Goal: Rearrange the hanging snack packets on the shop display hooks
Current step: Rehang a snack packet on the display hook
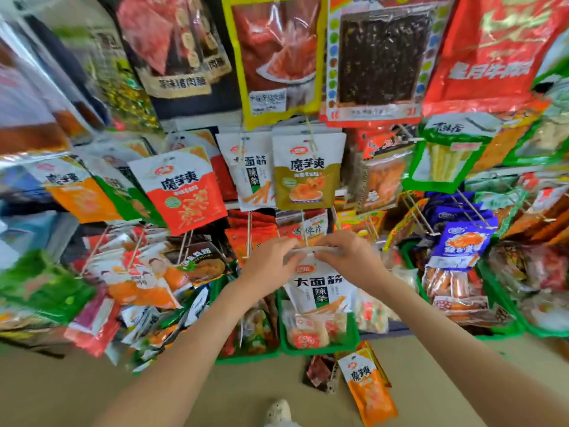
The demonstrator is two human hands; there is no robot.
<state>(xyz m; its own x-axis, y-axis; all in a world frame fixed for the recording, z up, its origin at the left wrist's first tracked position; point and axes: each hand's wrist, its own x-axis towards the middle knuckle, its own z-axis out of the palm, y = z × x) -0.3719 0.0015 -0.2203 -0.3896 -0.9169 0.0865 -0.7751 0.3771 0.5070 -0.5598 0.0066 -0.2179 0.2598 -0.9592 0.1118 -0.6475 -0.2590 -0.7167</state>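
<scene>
A white snack packet [320,285] with black characters and a green label hangs low in the middle of the display. My left hand [271,260] pinches its top edge on the left. My right hand [348,257] pinches the same edge on the right. The packet's top sits at the tip of a thin metal display hook [304,232]. Above it on other hooks hang a matching white packet [251,171], an olive-and-white packet [306,171] and a red-and-white packet [181,189].
Green plastic baskets [320,349] full of small snacks stand below the hooks. Two packets lie on the floor, an orange one [369,392] and a dark one [320,372]. Blue packets [462,245] hang at the right. Large bags [277,57] fill the top row. My shoe [278,411] is below.
</scene>
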